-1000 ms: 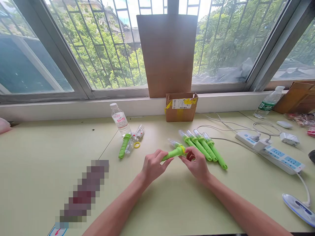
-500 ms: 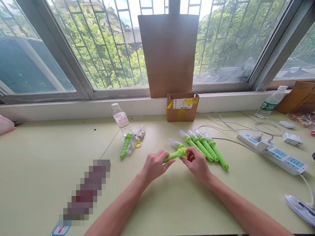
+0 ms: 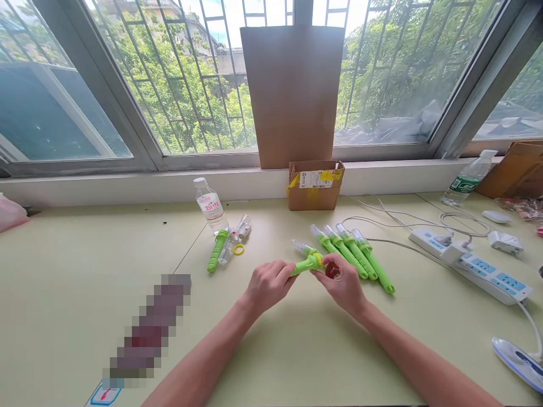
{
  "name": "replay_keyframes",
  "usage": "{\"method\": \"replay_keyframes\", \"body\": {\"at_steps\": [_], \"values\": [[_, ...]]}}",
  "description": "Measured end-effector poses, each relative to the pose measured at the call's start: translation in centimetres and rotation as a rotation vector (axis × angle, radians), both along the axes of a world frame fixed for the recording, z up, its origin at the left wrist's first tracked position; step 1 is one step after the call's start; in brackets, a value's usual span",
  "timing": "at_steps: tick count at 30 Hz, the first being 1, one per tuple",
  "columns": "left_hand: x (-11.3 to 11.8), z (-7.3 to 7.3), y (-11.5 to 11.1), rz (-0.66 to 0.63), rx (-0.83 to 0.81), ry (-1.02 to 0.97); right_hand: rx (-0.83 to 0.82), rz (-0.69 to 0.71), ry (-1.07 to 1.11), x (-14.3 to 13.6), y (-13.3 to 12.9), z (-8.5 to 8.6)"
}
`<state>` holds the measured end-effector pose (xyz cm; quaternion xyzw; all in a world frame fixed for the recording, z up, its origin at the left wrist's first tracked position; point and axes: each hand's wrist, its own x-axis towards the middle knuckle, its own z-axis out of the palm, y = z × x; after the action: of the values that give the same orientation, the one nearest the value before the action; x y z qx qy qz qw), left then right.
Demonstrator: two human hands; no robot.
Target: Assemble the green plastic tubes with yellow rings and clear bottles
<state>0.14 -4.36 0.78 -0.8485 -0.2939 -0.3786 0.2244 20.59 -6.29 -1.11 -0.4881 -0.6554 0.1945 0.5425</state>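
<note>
My left hand [image 3: 271,282] is wrapped round the handle of a green tube [image 3: 306,264]. At the tube's right end, my right hand [image 3: 343,281] pinches a yellow ring [image 3: 318,259]. Behind my hands lies a green piece with a clear tip [image 3: 304,247], partly hidden. Several green sticks with clear caps [image 3: 354,251] lie side by side to the right. On the left are a green handle [image 3: 218,250], clear tubes [image 3: 229,247] and a loose yellow ring [image 3: 238,249].
A water bottle [image 3: 211,207] stands behind the left parts. An open cardboard box [image 3: 314,195] is by the window. To the right are a power strip [image 3: 479,265], cables and another bottle [image 3: 469,178]. A blurred long item [image 3: 155,325] lies front left.
My left hand has closed further round the green tube and covers more of its handle. The right hand has barely shifted, still at the ring end.
</note>
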Motion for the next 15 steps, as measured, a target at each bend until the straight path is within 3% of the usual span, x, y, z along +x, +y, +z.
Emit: {"method": "replay_keyframes", "body": {"at_steps": [15], "values": [[0.10,-0.17,-0.55,0.020,-0.115,0.040,-0.065,0.001,-0.078,0.06,0.14,-0.35]]}}
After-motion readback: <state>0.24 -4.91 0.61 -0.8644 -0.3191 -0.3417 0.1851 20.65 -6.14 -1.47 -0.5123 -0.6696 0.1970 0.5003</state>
